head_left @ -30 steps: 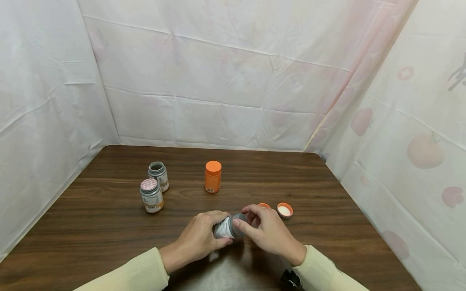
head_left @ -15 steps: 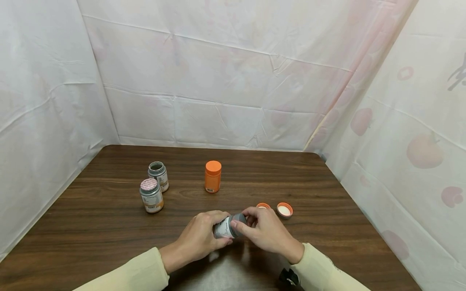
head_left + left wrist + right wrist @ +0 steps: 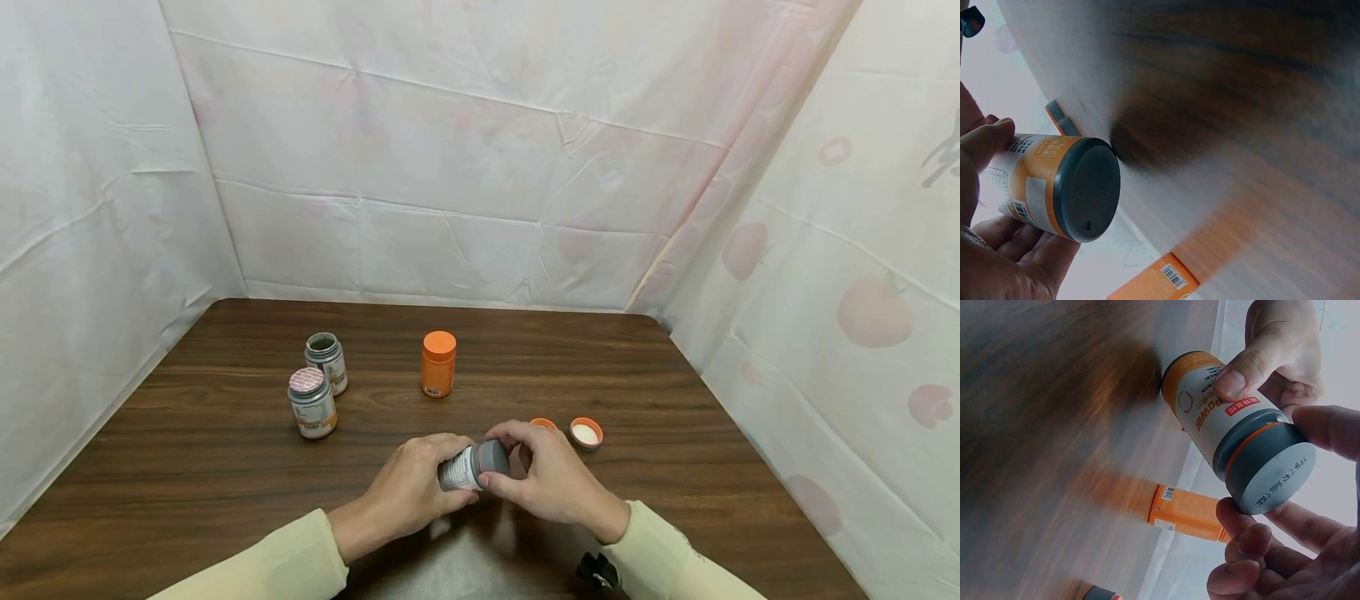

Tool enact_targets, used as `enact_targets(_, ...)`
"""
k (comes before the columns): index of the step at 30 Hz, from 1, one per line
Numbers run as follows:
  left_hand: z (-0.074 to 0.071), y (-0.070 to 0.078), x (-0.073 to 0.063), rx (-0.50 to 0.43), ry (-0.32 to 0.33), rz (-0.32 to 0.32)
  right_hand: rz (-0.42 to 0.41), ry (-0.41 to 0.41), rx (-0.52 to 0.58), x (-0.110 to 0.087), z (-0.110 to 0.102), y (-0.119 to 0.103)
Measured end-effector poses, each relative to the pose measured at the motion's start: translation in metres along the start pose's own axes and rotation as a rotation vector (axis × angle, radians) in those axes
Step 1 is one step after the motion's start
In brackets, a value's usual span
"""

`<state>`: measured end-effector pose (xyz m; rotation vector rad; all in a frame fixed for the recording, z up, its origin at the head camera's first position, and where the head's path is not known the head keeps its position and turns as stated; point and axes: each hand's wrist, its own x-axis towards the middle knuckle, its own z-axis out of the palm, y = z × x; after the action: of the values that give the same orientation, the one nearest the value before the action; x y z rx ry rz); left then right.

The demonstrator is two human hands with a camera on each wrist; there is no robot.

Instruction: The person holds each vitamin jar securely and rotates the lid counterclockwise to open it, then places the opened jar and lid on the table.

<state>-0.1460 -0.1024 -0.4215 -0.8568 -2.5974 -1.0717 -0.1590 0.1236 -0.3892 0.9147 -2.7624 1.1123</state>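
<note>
My left hand grips a grey supplement bottle with a white and orange label, tilted over the front of the table. The bottle's dark base faces the camera in the left wrist view. On the bottle's neck sits a grey cap with an orange line at its lower edge. My right hand holds this cap by its rim, thumb on one side and fingertips on the other. Just beyond the right hand, two loose caps lie upturned: one cap shows whole, the other cap is partly hidden.
An orange bottle with its lid on stands mid-table. To the left are an uncapped grey bottle with a dark mouth and a grey bottle with a printed seal on top. Pale curtains enclose the wooden table.
The right hand's fingers have shifted around the cap, baring more of its top. The left hand and the bottle have stayed in place.
</note>
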Motion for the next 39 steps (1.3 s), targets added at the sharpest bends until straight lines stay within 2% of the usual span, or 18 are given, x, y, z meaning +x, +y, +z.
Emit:
enact_targets(9, 0.0001, 0.0004, 0.0000, -0.002, 0.006, 0.007, -0.062, 0.009, -0.025, -0.0015, -0.0023, -0.0011)
enact_targets(22, 0.0001, 0.0006, -0.0005, 0.005, 0.001, -0.003, -0.074, 0.024, -0.024, -0.0021, -0.0021, -0.0013)
enact_targets(25, 0.0001, 0.0005, -0.0006, -0.005, 0.004, 0.000, -0.055, 0.033, -0.026, -0.0013, -0.0018, -0.0015)
enact_targets(34, 0.0008, 0.0008, -0.0010, -0.012, 0.006, -0.004, 0.077, 0.002, -0.057, 0.0041, -0.0036, -0.0034)
enact_targets(39, 0.0006, 0.0007, -0.0006, -0.007, 0.009, 0.000, 0.074, -0.019, -0.079, 0.0056, -0.0051, -0.0032)
